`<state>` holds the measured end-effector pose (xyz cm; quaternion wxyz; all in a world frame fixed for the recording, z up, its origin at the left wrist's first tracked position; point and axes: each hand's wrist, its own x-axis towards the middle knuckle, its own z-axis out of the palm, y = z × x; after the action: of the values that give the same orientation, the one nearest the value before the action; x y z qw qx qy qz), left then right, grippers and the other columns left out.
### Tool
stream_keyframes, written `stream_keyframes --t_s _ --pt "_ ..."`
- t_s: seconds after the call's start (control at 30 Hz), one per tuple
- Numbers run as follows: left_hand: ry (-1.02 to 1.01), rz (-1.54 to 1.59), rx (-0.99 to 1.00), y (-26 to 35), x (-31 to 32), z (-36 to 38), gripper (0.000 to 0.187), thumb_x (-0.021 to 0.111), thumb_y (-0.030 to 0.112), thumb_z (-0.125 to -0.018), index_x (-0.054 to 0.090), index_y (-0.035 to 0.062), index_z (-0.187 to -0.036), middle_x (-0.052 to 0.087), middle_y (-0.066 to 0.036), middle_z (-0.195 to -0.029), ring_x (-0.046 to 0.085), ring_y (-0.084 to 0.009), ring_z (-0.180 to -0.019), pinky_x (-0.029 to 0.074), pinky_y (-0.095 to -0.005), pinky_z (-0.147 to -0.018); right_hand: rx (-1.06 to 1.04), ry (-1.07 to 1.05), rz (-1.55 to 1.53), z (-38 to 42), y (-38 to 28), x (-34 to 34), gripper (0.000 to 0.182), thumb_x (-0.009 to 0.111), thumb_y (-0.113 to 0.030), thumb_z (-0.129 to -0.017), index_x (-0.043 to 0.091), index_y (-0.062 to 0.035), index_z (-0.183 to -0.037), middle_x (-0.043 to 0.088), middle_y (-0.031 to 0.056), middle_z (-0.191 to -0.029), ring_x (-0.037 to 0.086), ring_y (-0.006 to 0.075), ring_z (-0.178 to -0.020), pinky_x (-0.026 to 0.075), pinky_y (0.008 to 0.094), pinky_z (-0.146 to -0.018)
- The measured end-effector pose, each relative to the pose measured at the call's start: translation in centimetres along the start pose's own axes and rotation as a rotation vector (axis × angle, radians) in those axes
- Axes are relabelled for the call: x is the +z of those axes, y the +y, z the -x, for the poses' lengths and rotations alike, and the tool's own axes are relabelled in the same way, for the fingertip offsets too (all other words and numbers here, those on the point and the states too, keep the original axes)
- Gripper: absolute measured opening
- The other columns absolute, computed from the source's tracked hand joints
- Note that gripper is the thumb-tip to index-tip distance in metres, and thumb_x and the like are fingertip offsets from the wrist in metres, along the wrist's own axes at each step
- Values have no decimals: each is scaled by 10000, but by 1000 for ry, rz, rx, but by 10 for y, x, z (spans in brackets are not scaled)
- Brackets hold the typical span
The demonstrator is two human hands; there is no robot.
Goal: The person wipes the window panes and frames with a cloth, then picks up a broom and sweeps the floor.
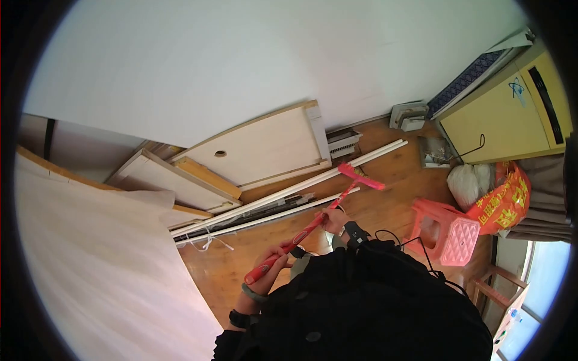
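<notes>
Both hands grip a red-handled squeegee-like tool (pixel 310 227) with a pink T-shaped head, held out diagonally in front of my body. My left hand (pixel 276 255) is closed round the lower handle, close to its butt end. Farther up, toward the head, my right hand (pixel 333 221) is wrapped round the shaft. The pink head (pixel 361 177) points away from me and overlaps the long white poles (pixel 289 190) in this view.
Wooden panels (pixel 265 147) lean against the white wall (pixel 241 66). A pink plastic stool (pixel 460 240) stands to the right beside a red bag (pixel 503 201) and a yellow cabinet (pixel 500 117). Pale sheeting (pixel 108 253) covers something at left. Wooden floor (pixel 385 207) lies below.
</notes>
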<state>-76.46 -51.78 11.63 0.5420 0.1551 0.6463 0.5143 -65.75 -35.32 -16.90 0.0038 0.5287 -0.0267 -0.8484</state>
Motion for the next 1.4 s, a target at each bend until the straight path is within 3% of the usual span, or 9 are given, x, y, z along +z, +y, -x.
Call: stream_keyframes --t_s 0.13,0.17,0.7,0.8,0.87,1.03,1.13,1.23,1.4 --pt "115 47 -2 -7 -17 30 96 517 126 -898 515 45 -949 481 -138 -1234 485 -220 -1118 516 -322 -795 62 -16 68 1 32 23 186 452 -115 -903 490 -20 -748 580 123 -810 576 255 -783 498 399 -724" --pt "165 67 -13 -10 -21 38 97 519 130 -897 519 45 -944 483 -137 -1232 483 -225 -1122 519 -326 -792 104 6 76 0 40 29 174 450 -153 -896 496 -41 -770 600 117 -828 570 226 -747 491 338 -667" --pt "591 182 4 -60 -112 185 58 507 135 -901 513 98 -946 464 -135 -1251 447 -240 -1181 512 -303 -762 322 -129 440 -39 238 119 163 444 -110 -888 506 -31 -760 554 60 -674 554 196 -635 496 324 -636" --pt "605 207 5 -71 -134 216 52 519 116 -890 514 98 -939 460 -145 -1254 445 -242 -1181 512 -296 -760 283 -82 445 -34 269 124 155 453 -90 -881 525 -33 -755 568 66 -698 571 203 -680 500 323 -641" --pt "526 199 69 -73 -148 233 72 548 97 -872 513 94 -936 456 -162 -1255 447 -248 -1178 513 -298 -770 256 -211 364 -26 278 121 145 479 -91 -877 535 -39 -755 583 75 -723 588 210 -735 499 324 -662" --pt "356 191 132 -78 -171 253 98 567 52 -845 515 82 -922 445 -184 -1263 452 -260 -1175 509 -311 -810 185 -252 303 5 267 116 144 505 -117 -880 532 -43 -759 592 89 -749 594 218 -765 494 322 -692" --pt "267 249 185 -78 -181 237 89 573 64 -847 516 81 -912 445 -185 -1264 453 -262 -1175 505 -314 -816 96 -287 259 15 247 114 144 498 -132 -890 535 -41 -784 597 90 -774 597 227 -772 492 328 -680" --pt "252 343 199 -93 -190 214 74 569 81 -856 516 83 -907 449 -179 -1264 454 -263 -1175 500 -319 -823 -55 -153 285 29 226 120 173 496 -164 -906 537 -35 -799 605 100 -807 594 224 -747 482 338 -644" --pt "245 374 227 -93 -204 185 65 550 109 -877 513 84 -924 467 -162 -1253 471 -251 -1153 498 -319 -821 -116 -175 275 0 207 123 206 497 -190 -912 543 -46 -771 615 106 -837 583 216 -762 478 326 -649"
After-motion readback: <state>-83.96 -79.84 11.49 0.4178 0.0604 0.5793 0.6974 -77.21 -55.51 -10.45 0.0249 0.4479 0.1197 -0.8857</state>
